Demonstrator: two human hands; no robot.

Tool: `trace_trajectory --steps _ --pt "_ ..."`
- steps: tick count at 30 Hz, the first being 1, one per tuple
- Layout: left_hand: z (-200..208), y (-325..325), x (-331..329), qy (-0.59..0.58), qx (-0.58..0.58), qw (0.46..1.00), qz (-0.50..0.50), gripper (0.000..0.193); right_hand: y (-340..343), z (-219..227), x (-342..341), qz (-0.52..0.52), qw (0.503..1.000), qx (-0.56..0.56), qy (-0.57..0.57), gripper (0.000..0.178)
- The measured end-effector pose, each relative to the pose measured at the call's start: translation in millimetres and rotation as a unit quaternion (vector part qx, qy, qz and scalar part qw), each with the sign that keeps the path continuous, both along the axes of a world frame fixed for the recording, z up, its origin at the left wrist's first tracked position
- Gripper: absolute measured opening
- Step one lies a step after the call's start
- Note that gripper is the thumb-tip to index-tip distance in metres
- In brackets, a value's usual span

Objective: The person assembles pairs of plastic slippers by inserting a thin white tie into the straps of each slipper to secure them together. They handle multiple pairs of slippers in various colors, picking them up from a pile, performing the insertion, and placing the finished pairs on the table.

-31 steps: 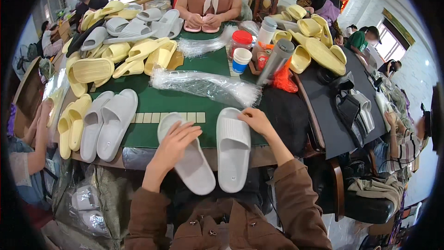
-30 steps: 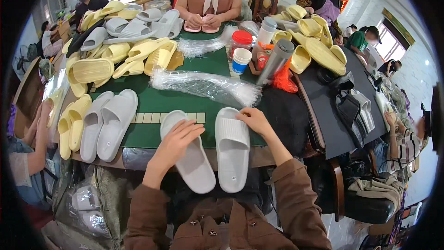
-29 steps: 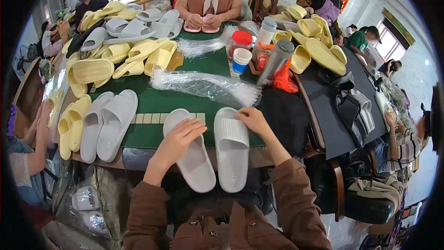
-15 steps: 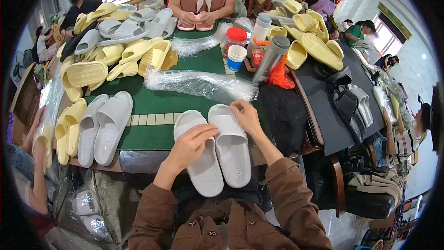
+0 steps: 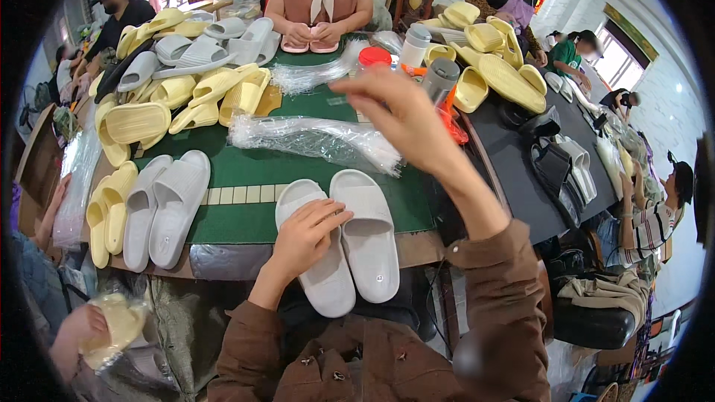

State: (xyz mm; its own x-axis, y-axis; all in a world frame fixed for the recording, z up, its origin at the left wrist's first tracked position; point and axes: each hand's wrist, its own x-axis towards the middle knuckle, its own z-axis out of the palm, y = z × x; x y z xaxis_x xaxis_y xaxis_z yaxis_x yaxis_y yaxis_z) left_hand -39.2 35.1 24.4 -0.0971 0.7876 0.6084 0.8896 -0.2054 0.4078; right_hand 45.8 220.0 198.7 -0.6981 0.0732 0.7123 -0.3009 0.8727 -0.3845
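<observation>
A pair of light grey slippers lies at the table's near edge, heels toward me and overhanging it. My left hand [image 5: 307, 240] grips the left slipper [image 5: 325, 286], fingers over its strap and pointing toward the right one; its thumb is hidden. The right slipper [image 5: 372, 253] lies free beside it, a small round mark on its heel. Raised above the table, my right hand [image 5: 398, 115] reaches left with fingertips drawn together. A tiny clear scrap [image 5: 337, 101] shows at them, too blurred to name. Beyond the slippers lies a bundle of clear plastic bags [image 5: 309, 138].
At left stand another grey pair [image 5: 179, 212] and a yellow pair [image 5: 112, 212]. Behind them are heaped yellow and grey slippers [image 5: 138, 120]. Cups and a red-lidded jar [image 5: 375, 56] stand beyond my right hand. A person at far left handles a bagged yellow slipper [image 5: 119, 327].
My right hand has left the right slipper's strap and risen up over the table. My left hand stays on the left slipper. The neighbour's hand at left has lowered a bagged yellow slipper.
</observation>
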Motion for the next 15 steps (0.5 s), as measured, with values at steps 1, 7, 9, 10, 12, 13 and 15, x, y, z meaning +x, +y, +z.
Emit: trace_trajectory --steps 1,7,9,10,12,13,15 --pt "0 -1 -1 0.001 -0.005 1.000 0.002 0.049 -11 26 -1 0.001 0.999 0.044 0.013 0.016" --pt "3 -4 1 0.007 -0.010 1.000 0.007 0.051 -13 118 43 0.349 0.893 -0.223 0.176 0.013" --pt "3 -4 1 0.014 -0.003 1.000 0.006 0.050 7 112 59 0.430 0.808 -0.328 0.235 0.013" --pt "2 -1 1 0.018 0.001 1.000 0.003 0.050 13 97 63 0.418 0.795 -0.363 0.249 0.020" --pt "0 -3 0 0.012 0.001 1.000 0.011 0.047 24 52 57 0.263 0.807 -0.434 0.302 0.031" --pt "-1 -4 0 0.009 0.000 1.000 0.014 0.046 32 19 54 0.184 0.795 -0.513 0.267 0.030" --pt "0 -2 2 0.004 0.001 1.000 0.011 0.046 58 -66 50 0.098 0.777 -0.581 0.221 0.026"
